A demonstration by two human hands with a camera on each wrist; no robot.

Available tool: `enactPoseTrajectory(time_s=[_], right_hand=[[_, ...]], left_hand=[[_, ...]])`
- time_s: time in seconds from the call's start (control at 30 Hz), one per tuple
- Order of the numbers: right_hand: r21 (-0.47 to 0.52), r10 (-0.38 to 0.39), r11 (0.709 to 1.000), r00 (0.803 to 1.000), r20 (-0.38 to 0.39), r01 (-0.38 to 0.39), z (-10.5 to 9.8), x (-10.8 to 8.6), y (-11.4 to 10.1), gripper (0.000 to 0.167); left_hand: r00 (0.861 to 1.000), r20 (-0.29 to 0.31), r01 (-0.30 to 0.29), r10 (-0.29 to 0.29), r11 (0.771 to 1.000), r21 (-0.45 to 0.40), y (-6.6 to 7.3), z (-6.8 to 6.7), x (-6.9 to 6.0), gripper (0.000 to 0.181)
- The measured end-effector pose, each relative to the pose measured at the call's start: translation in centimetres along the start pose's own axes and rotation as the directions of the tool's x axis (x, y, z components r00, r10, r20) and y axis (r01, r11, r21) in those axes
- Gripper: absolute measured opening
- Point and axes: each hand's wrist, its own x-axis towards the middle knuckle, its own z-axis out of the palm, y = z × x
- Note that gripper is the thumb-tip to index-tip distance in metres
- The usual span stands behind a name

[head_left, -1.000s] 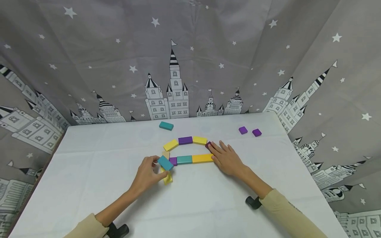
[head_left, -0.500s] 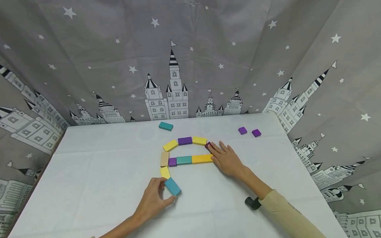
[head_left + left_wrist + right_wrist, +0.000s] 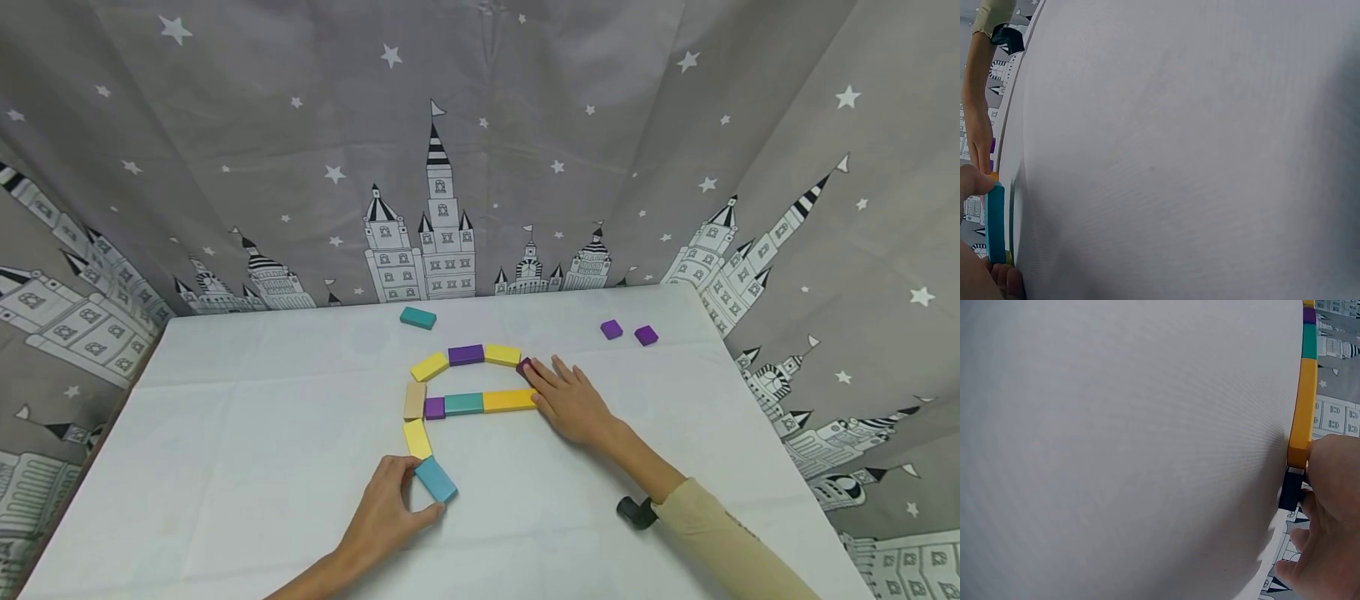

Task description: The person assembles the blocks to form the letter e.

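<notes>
My left hand [image 3: 386,510] pinches a blue block [image 3: 437,480] between thumb and fingers at the near end of a curved row of blocks. One corner of it meets a yellow block [image 3: 417,439], which follows a beige block [image 3: 415,401]. In the left wrist view the same blue block [image 3: 995,223] stands between thumb and fingertips. With fingers spread and fairly straight, my right hand [image 3: 573,403] rests on a dark purple block [image 3: 524,365] and the end of an orange block [image 3: 510,401]. Whatever lies beneath that palm is hidden, though a dark block [image 3: 1291,489] shows beside it in the right wrist view.
Along the arc lie a yellow block [image 3: 430,367], a purple block [image 3: 467,355] and another yellow block [image 3: 502,355]. Inside it are a small purple block [image 3: 435,408] and a teal block [image 3: 463,403]. Farther back sit a loose teal block [image 3: 418,317] and two purple blocks [image 3: 611,329].
My left hand has carried the blue block toward me from above the beige and yellow blocks, down to the row's near end. The right hand stays in place.
</notes>
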Motion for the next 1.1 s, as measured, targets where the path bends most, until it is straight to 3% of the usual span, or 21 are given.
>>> enactPoseTrajectory(time_s=[1.1], right_hand=[[0.001, -0.002, 1.000, 1.000, 0.001, 0.002, 0.21, 0.02, 0.12, 0.056]], left_hand=[[1.000, -0.003, -0.029, 0.029, 0.996, 0.083, 0.03, 0.60, -0.02, 0.062]])
